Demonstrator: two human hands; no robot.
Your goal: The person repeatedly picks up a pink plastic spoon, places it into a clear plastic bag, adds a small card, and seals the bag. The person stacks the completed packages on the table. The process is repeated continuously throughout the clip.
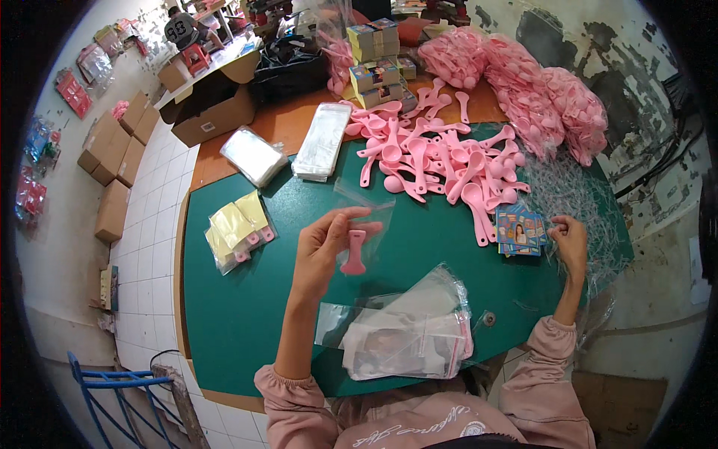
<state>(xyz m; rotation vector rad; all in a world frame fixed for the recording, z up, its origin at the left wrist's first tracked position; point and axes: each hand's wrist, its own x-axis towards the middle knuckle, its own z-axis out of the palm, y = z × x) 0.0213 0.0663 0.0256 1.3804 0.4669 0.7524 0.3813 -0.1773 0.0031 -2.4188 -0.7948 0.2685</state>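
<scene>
In the middle, my left hand (324,238) is closed on a clear plastic bag (381,211) raised over the table. A pink scoop (354,253) shows inside that bag, its handle up. My right hand (571,243) is at the right edge of a small stack of blue printed cards (519,230); its bent fingers pinch at a card's edge. Behind the hands lies a heap of loose pink scoops (419,150). Nearest my body, a pile of flat clear bags (407,337) overlaps on the green table (247,322).
Filled bags with yellow cards (241,227) lie at left. Two stacks of clear bags (321,142) and an open cardboard box (213,112) are farther back. Bundled cards (374,82) and big bags of scoops (516,82) stand behind the heap. Shredded plastic (583,209) covers the right edge.
</scene>
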